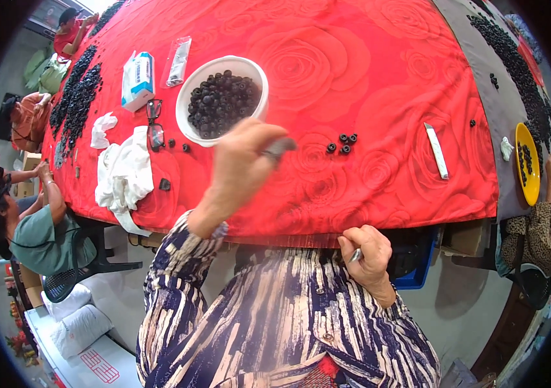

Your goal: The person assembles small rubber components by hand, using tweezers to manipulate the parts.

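Note:
My left hand (244,165), blurred by motion, is raised just in front of a white bowl (264,97). Its fingers are closed on a small dark piece (280,147), too smeared to name. The bowl holds many black ring-shaped rubber parts (222,100). At the table's front edge my right hand (367,253) is closed around a slim tool with a metal tip (356,255); most of the tool is hidden in the fist. Several black rubber parts (343,143) lie loose on the red cloth between my hands and farther right.
A red rose-patterned cloth (327,71) covers the table. To the left lie white cloth (127,171), glasses (154,126), a tissue box (138,81) and a clear packet (178,61). A white strip-shaped object (436,152) and yellow plate (528,184) are right. Several people sit around.

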Tool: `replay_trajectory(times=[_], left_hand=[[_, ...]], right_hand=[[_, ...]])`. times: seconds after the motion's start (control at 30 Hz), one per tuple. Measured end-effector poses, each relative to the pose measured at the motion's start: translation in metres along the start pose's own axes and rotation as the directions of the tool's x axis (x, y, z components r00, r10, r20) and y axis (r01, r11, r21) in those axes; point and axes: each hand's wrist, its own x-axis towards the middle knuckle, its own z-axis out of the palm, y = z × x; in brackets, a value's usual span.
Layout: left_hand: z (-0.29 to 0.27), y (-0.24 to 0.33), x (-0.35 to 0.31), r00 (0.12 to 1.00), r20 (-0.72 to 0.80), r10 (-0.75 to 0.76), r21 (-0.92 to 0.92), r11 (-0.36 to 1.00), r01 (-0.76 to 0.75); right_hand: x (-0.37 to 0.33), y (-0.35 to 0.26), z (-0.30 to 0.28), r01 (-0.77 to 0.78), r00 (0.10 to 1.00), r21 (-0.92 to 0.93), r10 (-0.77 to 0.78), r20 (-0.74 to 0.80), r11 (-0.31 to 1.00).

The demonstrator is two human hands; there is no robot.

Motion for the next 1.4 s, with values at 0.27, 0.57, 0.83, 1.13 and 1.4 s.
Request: replay_trajectory(times=[0.27, 0.57, 0.83, 1.13, 1.4], left_hand=[[0.078, -0.018, 0.022, 0.971, 0.216, -0.103, -0.017, 0.994, 0.109], [0.085, -0.010, 0.019, 0.975, 0.217, -0.049, 0.107, 0.994, 0.026], [0.038, 0.037, -0.045, 0.591, 0.727, -0.349, -0.554, 0.210, 0.806], [0.053, 0.038, -0.089, 0.471, 0.860, -0.199, -0.501, -0.143, 0.854], [0.057, 0.037, -0.105, 0.461, 0.877, -0.136, -0.481, -0.271, 0.834]], right_hand=[[-0.001, 0.000, -0.001, -0.038, 0.999, -0.003, 0.038, -0.001, 0.999], [-0.008, 0.001, -0.004, -0.083, 0.997, -0.002, 0.083, -0.002, 0.997], [0.005, -0.006, -0.016, -0.294, 0.955, 0.204, 0.294, 0.031, 0.934], [0.006, -0.001, -0.010, -0.319, 0.941, 0.453, 0.220, 0.258, 0.832], [-0.001, -0.003, -0.007, -0.224, 0.969, 0.453, 0.150, 0.195, 0.863]])
